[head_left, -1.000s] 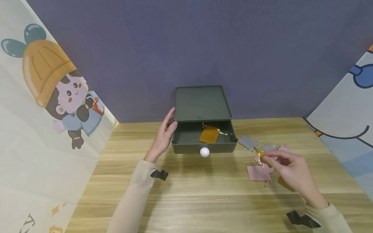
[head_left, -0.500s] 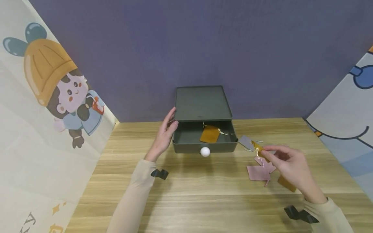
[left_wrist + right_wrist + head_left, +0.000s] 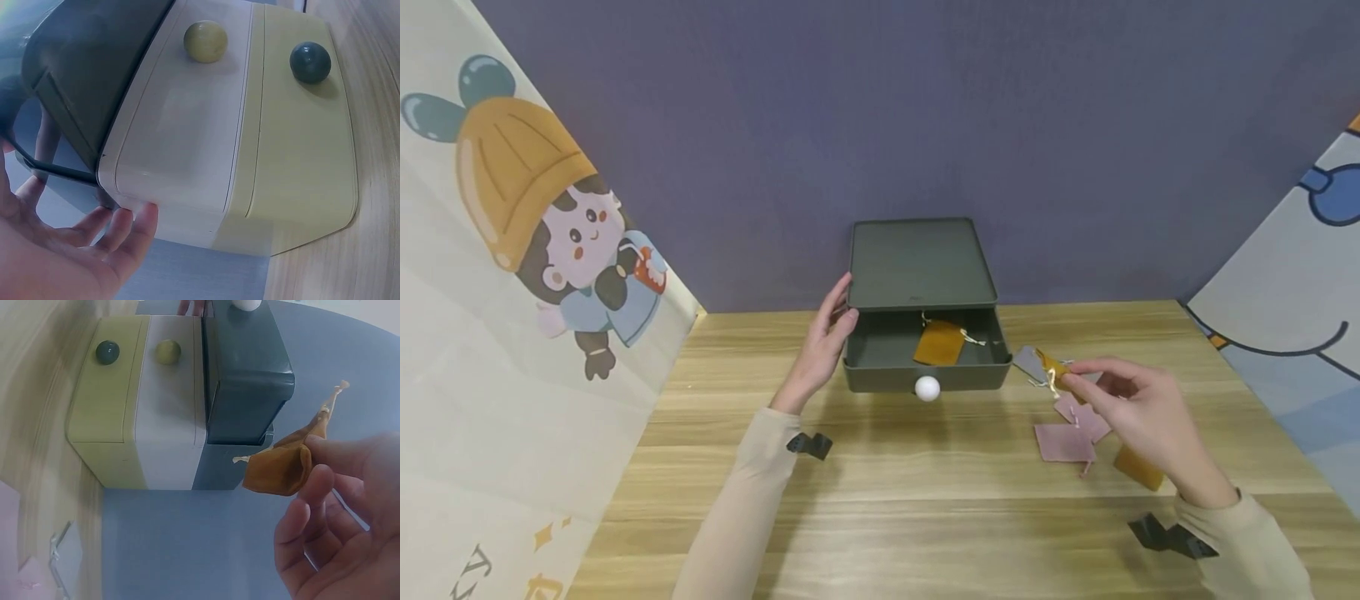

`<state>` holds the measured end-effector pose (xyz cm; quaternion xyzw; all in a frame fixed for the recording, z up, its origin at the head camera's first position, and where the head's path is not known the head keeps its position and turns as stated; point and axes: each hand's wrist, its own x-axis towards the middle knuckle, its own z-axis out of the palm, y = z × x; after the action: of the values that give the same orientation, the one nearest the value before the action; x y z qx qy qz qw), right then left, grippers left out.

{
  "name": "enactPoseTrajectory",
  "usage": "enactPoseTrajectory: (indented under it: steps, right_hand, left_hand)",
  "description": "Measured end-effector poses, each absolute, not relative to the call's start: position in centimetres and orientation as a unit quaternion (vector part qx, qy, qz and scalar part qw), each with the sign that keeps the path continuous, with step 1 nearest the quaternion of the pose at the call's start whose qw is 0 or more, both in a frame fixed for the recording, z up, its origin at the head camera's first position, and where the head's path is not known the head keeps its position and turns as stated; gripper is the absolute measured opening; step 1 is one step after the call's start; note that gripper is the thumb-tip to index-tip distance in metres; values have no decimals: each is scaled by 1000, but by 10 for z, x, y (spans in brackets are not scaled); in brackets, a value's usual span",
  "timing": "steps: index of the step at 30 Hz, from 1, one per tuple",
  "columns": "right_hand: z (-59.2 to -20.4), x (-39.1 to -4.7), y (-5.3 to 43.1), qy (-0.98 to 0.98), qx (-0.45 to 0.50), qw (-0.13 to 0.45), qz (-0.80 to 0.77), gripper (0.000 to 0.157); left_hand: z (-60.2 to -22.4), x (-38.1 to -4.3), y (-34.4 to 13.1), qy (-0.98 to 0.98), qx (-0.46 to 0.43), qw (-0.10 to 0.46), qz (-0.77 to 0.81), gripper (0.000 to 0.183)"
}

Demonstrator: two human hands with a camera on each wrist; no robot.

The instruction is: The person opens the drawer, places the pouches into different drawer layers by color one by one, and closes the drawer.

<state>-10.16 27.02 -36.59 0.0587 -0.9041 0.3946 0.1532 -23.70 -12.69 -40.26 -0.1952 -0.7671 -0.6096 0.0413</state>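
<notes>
My right hand (image 3: 1150, 408) pinches a mustard drawstring pouch (image 3: 275, 472) between thumb and fingertips, raised over the table to the right of the drawer cabinet. White cords dangle from the pouch. My left hand (image 3: 816, 350) rests its fingertips against the cabinet's left side; in the left wrist view they touch the side of the white drawer (image 3: 181, 137). The dark green top drawer (image 3: 880, 382), with a white knob (image 3: 927, 388), is pulled out. Inside it lies another mustard pouch (image 3: 940, 343). Below the white drawer, the yellow-green drawer (image 3: 300, 144) is closed.
On the wooden table (image 3: 925, 517), to the right of the cabinet, lie a grey pouch (image 3: 1027, 364), a pink pouch (image 3: 1064, 443), a second pink pouch (image 3: 1093, 422) and a mustard pouch (image 3: 1139, 468). A blue-purple wall (image 3: 910, 108) stands right behind the cabinet.
My right hand has moved a little left and up with the mustard pouch, closer to the open drawer. The left hand stays at the cabinet's side.
</notes>
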Motion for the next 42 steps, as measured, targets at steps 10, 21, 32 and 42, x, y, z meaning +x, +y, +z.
enactPoseTrajectory:
  steps: [10,21,32,42]
  right_hand:
    - [-354,-106,263,-906,82,157,385,11]
    - [-339,-111,256,-901,109,178,379,11]
    - [-326,-119,244,-893,146,215,368,13]
    - [-316,-124,233,-889,162,208,373,15]
  left_hand:
    - [-403,-236,-126,-769,-197,39,-606,60]
    - [-403,-235,-126,-766,-196,34,-611,60]
    - [-401,-236,-127,-761,-196,35,-618,61]
    - [-403,-236,-127,-760,-194,36,-620,61]
